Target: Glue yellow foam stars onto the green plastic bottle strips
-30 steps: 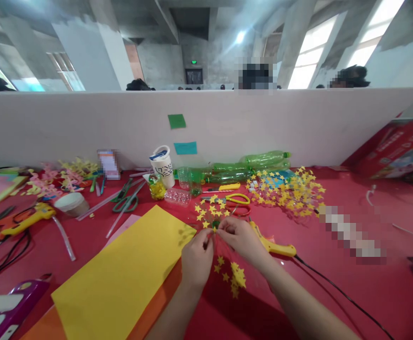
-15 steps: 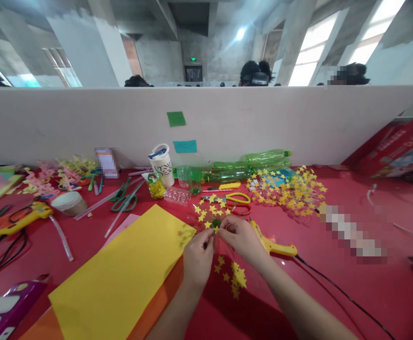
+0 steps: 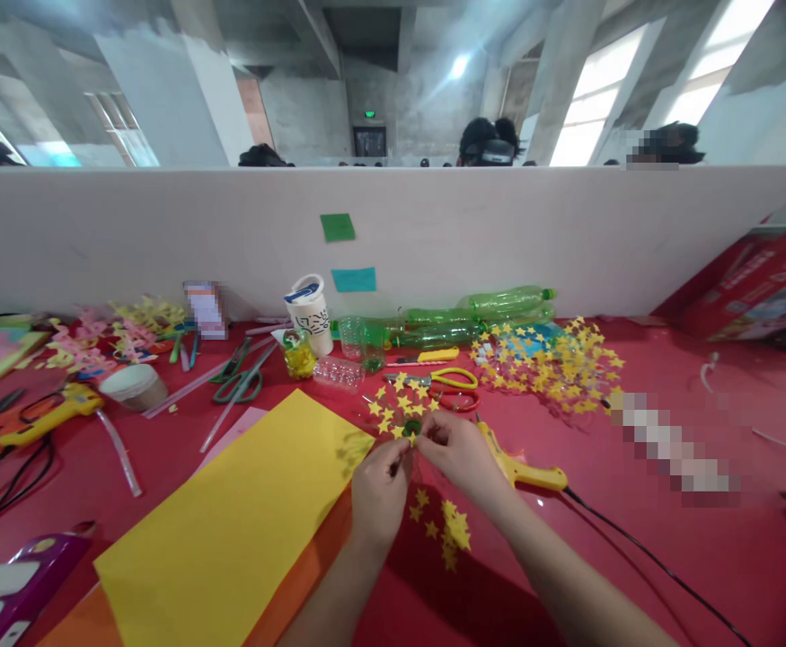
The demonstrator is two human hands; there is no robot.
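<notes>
A star ornament (image 3: 401, 404), yellow paper stars around a green centre, is held up by both hands above the red table. My left hand (image 3: 380, 481) pinches its near edge from the left, by a yellow star. From the right, my right hand (image 3: 456, 449) pinches the same edge, its fingertips almost touching those of the left. What lies between the fingertips is too small to make out. Below the hands, loose yellow stars (image 3: 455, 526) lie on the table. Yellow paper (image 3: 231, 521) is beside my left hand, and a yellow glue gun (image 3: 524, 472) lies right of my right hand.
Green bottles (image 3: 439, 328), a white cup (image 3: 310, 319), yellow-handled scissors (image 3: 453, 377) and a cutter (image 3: 437, 356) lie behind the hands. A pile of yellow stars (image 3: 560, 364) is at the back right. Another glue gun (image 3: 48, 422) lies at the left. A white partition (image 3: 534, 225) borders the table.
The view has shifted very slightly. Both hands keep their pinch on the star ornament, which has tilted a little to the left.
</notes>
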